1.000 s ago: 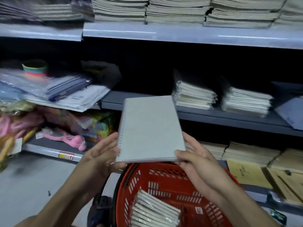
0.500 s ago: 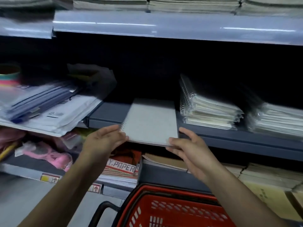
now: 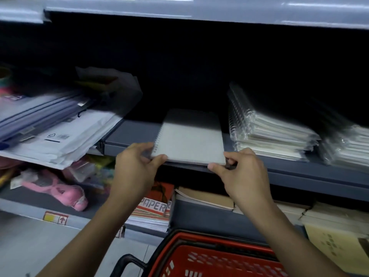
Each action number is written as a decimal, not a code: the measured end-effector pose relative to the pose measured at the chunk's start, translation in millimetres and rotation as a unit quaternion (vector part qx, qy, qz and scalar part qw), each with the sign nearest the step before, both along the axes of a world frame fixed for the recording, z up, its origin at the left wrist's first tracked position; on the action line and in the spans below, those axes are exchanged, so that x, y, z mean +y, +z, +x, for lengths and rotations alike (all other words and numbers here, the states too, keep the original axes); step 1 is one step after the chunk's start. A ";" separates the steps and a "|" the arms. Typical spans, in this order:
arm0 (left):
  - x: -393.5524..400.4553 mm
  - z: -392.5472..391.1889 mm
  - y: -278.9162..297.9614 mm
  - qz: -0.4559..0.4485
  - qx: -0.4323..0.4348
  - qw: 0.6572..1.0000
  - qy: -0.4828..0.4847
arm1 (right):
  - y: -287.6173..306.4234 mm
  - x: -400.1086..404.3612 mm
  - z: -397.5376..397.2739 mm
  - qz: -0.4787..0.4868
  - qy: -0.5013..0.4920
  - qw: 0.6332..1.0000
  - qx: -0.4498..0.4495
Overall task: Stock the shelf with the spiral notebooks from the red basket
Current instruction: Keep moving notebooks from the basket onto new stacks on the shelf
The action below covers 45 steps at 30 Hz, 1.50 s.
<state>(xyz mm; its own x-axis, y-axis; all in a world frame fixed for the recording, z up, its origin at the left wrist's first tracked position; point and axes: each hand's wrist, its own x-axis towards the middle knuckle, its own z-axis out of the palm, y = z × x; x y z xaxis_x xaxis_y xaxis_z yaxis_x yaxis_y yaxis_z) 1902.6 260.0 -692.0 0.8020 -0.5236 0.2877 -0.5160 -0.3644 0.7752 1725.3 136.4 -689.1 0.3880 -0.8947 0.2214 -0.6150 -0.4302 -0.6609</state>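
We see the grey spiral notebook point(image 3: 190, 139) lying flat at the front edge of the dark shelf point(image 3: 129, 134), its near edge just overhanging. Our left hand point(image 3: 135, 168) pinches its near left corner and our right hand point(image 3: 242, 174) grips its near right corner. Wrapped notebook stacks point(image 3: 265, 134) sit just to its right, and the red basket point(image 3: 215, 258) sits below.

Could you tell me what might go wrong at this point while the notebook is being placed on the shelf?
The notebook lies with its near edge at the shelf lip, so it could tip toward the red basket if released early. Pushed askew, it might snag the wrapped stack close on its right.
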 end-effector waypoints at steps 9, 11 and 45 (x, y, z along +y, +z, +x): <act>-33.8 21.3 -1.4 0.019 -0.067 0.998 0.005 | 5.1 -20.6 36.2 0.013 -0.068 0.997 0.037; -29.0 18.1 -0.9 0.009 -0.068 0.998 -0.002 | 3.9 -17.5 32.1 0.001 -0.065 0.997 0.037; 80.8 -172.8 -227.1 0.337 0.230 0.910 -0.074 | -238.9 113.9 -172.5 0.606 -0.041 0.793 0.051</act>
